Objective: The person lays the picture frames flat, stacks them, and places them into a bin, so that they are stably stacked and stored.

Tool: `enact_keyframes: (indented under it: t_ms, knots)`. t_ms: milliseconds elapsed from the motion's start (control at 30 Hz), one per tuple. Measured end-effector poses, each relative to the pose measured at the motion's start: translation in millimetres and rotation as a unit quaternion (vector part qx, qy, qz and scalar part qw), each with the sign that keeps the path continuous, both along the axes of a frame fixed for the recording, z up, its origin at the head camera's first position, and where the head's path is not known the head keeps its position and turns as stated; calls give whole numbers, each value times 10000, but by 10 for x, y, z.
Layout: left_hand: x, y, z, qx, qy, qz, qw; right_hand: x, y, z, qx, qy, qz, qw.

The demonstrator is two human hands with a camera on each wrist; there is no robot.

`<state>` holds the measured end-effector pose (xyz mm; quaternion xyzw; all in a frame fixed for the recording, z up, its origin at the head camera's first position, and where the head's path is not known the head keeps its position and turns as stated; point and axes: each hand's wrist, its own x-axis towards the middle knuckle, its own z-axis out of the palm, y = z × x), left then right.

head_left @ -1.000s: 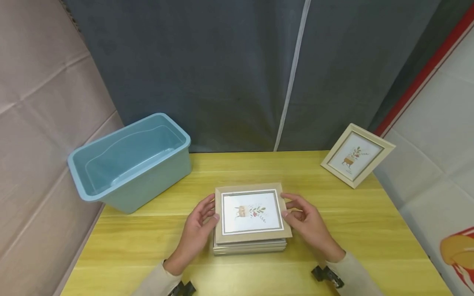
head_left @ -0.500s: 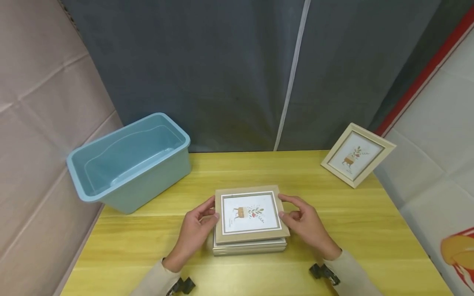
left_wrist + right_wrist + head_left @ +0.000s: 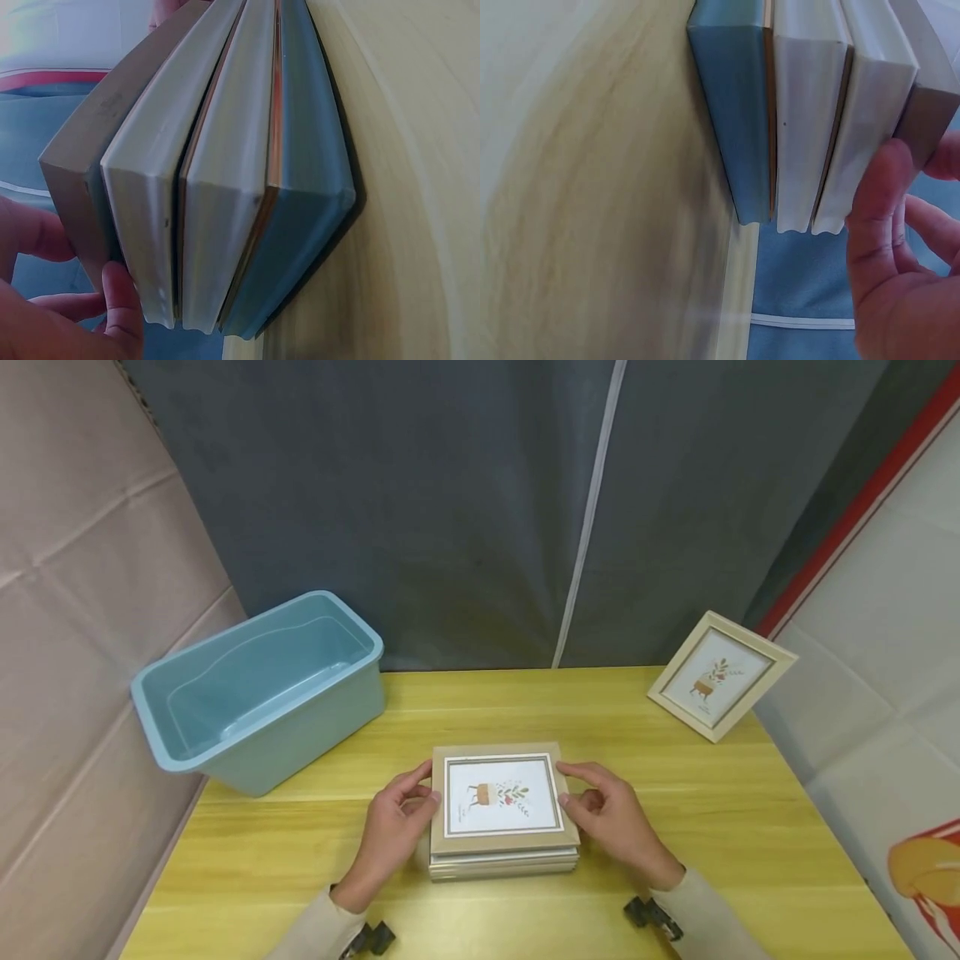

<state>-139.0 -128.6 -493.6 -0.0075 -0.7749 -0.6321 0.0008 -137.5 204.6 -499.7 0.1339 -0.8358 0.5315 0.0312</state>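
Note:
A tan picture frame [image 3: 495, 842] lies on top of a stack of picture frames [image 3: 504, 866], its print of a potted plant turned sideways. My left hand [image 3: 393, 822] holds the left edge of this top frame; in the left wrist view the thumb [image 3: 120, 304] presses near its corner. On the opposite edge my right hand [image 3: 613, 818] grips it with thumb and fingers, the thumb [image 3: 885, 180] at the side. Both wrist views show pale frames [image 3: 229, 187] and a bluish-looking bottom frame [image 3: 731, 112] under it.
A blue plastic tub [image 3: 300, 727] stands at the back left of the wooden table [image 3: 525, 922]. Another picture frame [image 3: 722, 675] stands tilted at the back right. A dark grey curtain [image 3: 412, 510] hangs behind the table, with pale walls at both sides.
The top frame has shifted left and toward me, and now lines up more closely with the stack. My right hand has moved left with it; my left hand has barely moved.

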Motion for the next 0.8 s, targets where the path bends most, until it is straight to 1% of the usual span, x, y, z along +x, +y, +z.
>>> enact_keyframes:
  t_ms: [133,433,600,800]
  knots:
    - [-9,0,-8,-10,-2,-15,10000,-16,13,-7,71,97,-6,9999]
    - [0,-29,-11,-158,-79,-29,9998,-30,-14,11,209,83,-14,9997]
    - [-4,-38,-34,-277,-11,-62,9996,-35,-3,-4,254,140,-29,9996]
    - [-9,-45,-61,-316,33,-81,9995,-55,33,-29,244,176,74,9995]
